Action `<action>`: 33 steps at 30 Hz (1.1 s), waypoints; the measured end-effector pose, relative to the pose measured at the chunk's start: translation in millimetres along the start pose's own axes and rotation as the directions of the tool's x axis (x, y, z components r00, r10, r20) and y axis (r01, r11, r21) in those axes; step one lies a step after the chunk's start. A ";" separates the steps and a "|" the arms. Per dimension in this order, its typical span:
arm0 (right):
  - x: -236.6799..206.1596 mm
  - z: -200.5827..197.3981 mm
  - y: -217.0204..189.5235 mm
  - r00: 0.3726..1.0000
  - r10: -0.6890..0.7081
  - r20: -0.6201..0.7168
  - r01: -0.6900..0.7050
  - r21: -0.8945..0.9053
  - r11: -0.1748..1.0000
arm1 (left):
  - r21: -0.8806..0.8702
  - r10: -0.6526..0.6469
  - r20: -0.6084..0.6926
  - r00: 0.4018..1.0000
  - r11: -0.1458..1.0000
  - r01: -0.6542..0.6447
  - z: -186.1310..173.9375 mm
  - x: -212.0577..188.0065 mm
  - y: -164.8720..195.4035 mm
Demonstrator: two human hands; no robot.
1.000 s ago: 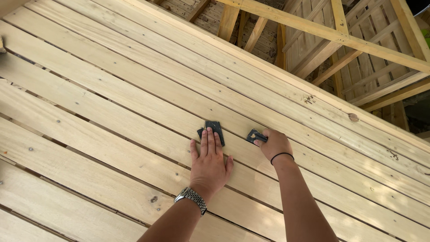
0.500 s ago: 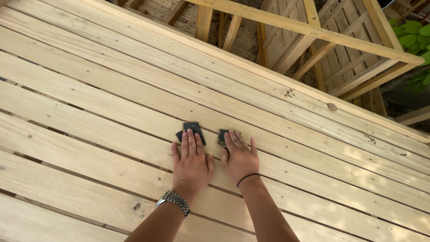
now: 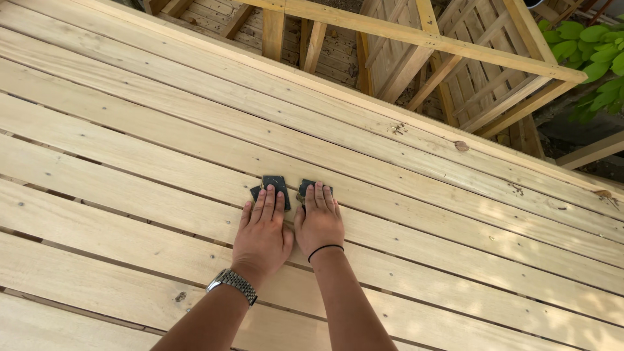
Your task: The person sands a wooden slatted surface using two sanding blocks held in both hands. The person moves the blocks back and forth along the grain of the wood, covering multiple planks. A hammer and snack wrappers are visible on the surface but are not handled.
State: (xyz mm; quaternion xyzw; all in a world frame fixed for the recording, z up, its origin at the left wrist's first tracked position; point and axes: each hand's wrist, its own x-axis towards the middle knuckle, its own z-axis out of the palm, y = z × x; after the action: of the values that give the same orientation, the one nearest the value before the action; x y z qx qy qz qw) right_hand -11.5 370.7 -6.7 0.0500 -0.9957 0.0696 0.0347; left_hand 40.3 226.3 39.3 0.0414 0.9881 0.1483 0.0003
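Head view: two dark pads are pressed flat onto pale planks (image 3: pixel 149 162). Left hand (image 3: pixel 262 227) covers the left pad (image 3: pixel 274 184), right hand (image 3: pixel 319 221) the right pad (image 3: pixel 307 188); fingers extended, close together, hands side by side.

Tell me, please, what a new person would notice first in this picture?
First, the two hands side by side in the centre: the left hand and the right hand each press flat on a dark sanding pad. Around them run pale wooden boards, with a timber frame beyond.
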 end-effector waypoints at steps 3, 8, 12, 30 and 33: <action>-7.2 -28.7 78.0 0.987 0.130 0.090 -0.120 -0.102 0.987 | 0.059 0.062 -0.014 0.998 0.996 -0.061 -1.7 8.6 -18.1; -25.5 -71.3 236.0 0.840 0.536 0.083 -0.505 -0.239 0.829 | 0.117 -0.037 0.009 0.999 0.993 0.035 -18.9 60.3 -69.3; -15.3 -52.7 213.9 0.872 0.486 -0.060 -0.489 -0.176 0.855 | 0.045 0.068 -0.042 0.997 0.997 -0.066 -3.4 82.1 -35.1; -30.5 -65.0 240.4 0.844 0.526 -0.100 -0.536 -0.152 0.831 | 0.170 0.118 0.029 0.993 0.978 -0.121 3.6 83.7 3.0; -24.2 -37.0 148.9 0.966 0.252 -0.050 -0.257 -0.111 0.960 | 0.072 0.305 0.022 0.952 0.949 -0.306 19.6 60.1 77.1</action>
State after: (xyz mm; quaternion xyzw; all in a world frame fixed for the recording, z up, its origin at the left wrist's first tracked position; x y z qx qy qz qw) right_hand -0.7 525.0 7.9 -0.0818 -0.9955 0.0162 0.0461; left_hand -13.0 310.4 43.8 0.1947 0.9746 0.1093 -0.0192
